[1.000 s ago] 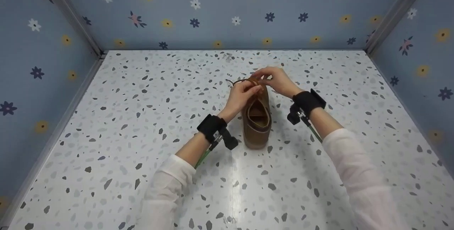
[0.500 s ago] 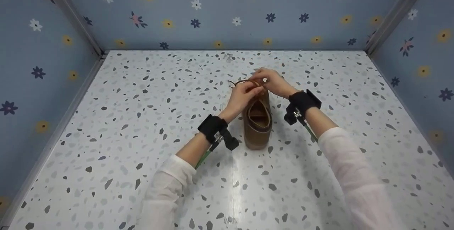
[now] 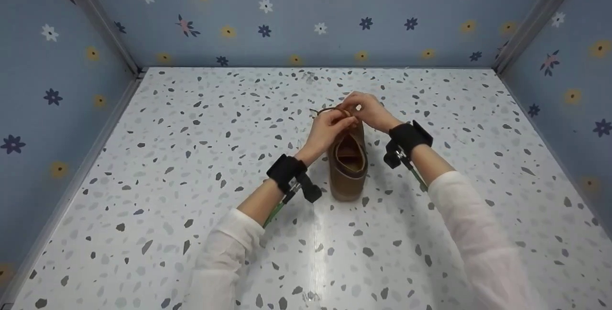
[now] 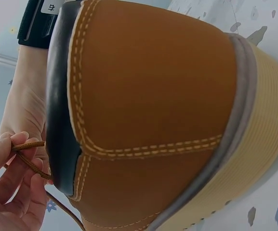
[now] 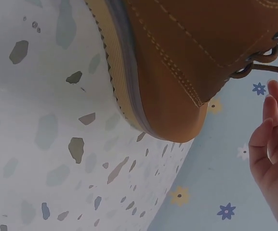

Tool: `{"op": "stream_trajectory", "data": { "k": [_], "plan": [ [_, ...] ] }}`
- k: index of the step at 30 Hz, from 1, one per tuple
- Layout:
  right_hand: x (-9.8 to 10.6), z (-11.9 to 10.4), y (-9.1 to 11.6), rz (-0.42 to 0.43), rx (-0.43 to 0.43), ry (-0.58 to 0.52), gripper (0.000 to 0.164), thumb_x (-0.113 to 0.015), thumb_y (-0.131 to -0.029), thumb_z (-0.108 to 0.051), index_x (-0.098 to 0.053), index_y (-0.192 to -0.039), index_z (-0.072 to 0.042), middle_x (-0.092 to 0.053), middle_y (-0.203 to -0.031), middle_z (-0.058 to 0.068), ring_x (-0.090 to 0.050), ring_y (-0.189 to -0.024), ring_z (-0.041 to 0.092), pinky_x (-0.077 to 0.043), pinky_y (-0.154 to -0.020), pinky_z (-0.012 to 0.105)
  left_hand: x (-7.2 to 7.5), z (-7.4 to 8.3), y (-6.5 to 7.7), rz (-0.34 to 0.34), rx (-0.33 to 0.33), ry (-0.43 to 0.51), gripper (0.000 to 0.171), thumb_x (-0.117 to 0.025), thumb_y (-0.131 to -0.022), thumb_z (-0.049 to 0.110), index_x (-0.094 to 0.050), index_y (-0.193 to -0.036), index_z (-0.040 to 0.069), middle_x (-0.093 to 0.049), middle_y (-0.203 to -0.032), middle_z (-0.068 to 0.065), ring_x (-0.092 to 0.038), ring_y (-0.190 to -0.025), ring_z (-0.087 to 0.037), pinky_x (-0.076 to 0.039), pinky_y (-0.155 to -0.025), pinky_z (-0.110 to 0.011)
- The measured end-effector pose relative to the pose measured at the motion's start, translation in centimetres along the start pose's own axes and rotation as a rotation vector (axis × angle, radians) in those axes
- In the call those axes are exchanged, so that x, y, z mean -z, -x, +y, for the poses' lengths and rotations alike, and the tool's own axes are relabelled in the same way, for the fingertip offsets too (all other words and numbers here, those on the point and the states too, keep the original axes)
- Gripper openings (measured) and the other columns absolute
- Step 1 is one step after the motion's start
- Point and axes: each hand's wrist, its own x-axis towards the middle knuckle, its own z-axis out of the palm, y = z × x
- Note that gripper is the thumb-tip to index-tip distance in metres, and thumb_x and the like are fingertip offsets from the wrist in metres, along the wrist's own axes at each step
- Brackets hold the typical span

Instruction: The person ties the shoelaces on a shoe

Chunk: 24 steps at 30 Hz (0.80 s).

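A brown lace-up shoe [image 3: 347,183] stands on the speckled surface, heel towards me and its opening facing up. Over its lacing, my left hand [image 3: 325,130] pinches the brown shoelace [image 4: 30,144] between thumb and fingers; a loop of it shows at the fingertips in the left wrist view. From the other side my right hand [image 3: 375,111] meets it, thumb and forefinger bent together on the lace near the left fingertips. One loose lace end [image 3: 315,111] sticks out to the left. In the right wrist view, a lace runs from the eyelets [image 5: 247,70] to the right fingers [image 5: 260,144].
The white speckled tabletop [image 3: 167,195] spreads around the shoe. Blue flowered panels [image 3: 306,8] enclose it at the back and both sides. Black wrist straps with small cameras [image 3: 306,188] and green cables are worn on both forearms.
My right hand has shifted slightly left and down, closer to my left hand, then stayed nearly still. The left hand and shoe have barely moved.
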Motion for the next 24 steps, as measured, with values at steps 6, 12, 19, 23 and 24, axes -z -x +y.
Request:
{"op": "stream_trajectory", "data": {
  "k": [6, 12, 19, 23, 24],
  "plan": [
    [0.4, -0.6, 0.0, 0.044, -0.059, 0.025, 0.015, -0.050, -0.067, 0.000, -0.056, -0.077, -0.009, -0.048, -0.075, 0.004, -0.042, -0.068, 0.014, -0.032, -0.060, 0.027, -0.1, -0.2, -0.1, -0.002, 0.023, 0.032, 0.016, -0.050, -0.068, 0.019, -0.055, -0.067, 0.004, -0.052, -0.064, -0.001, -0.046, -0.056, -0.010, -0.036, -0.048, -0.020],
    [0.8, -0.5, 0.0, 0.099, -0.094, 0.062, 0.011, -0.050, -0.067, -0.006, -0.056, -0.076, -0.011, -0.048, -0.076, -0.001, -0.043, -0.067, 0.009, -0.033, -0.058, 0.024, 0.0, 0.0, 0.0, -0.001, 0.039, 0.014, 0.017, -0.050, -0.067, 0.021, -0.056, -0.067, 0.005, -0.053, -0.063, 0.000, -0.045, -0.054, -0.009, -0.035, -0.048, -0.020],
    [1.7, -0.8, 0.0, 0.165, -0.146, 0.043, 0.010, -0.049, -0.068, -0.009, -0.054, -0.077, -0.011, -0.049, -0.075, -0.003, -0.044, -0.067, 0.007, -0.034, -0.056, 0.021, -0.2, -0.3, -0.1, -0.003, 0.067, 0.030, 0.017, -0.049, -0.068, 0.022, -0.056, -0.067, 0.007, -0.053, -0.063, -0.001, -0.046, -0.055, -0.013, -0.036, -0.045, -0.027],
    [2.2, -1.0, 0.0, 0.222, -0.144, 0.024, 0.009, -0.048, -0.069, -0.007, -0.053, -0.076, -0.009, -0.050, -0.072, -0.001, -0.045, -0.065, 0.010, -0.035, -0.054, 0.023, -0.3, -0.5, -0.1, -0.005, 0.093, 0.005, 0.019, -0.049, -0.067, 0.027, -0.055, -0.067, 0.009, -0.052, -0.063, 0.002, -0.046, -0.057, -0.009, -0.034, -0.044, -0.032],
    [2.3, -1.0, -0.1, 0.233, -0.152, 0.018, 0.009, -0.048, -0.069, -0.007, -0.053, -0.077, -0.009, -0.050, -0.072, 0.000, -0.045, -0.065, 0.010, -0.036, -0.054, 0.024, -0.3, -0.5, -0.1, 0.001, 0.090, 0.002, 0.018, -0.049, -0.067, 0.026, -0.055, -0.067, 0.009, -0.052, -0.063, 0.002, -0.046, -0.057, -0.008, -0.035, -0.046, -0.030]
  ]
}}
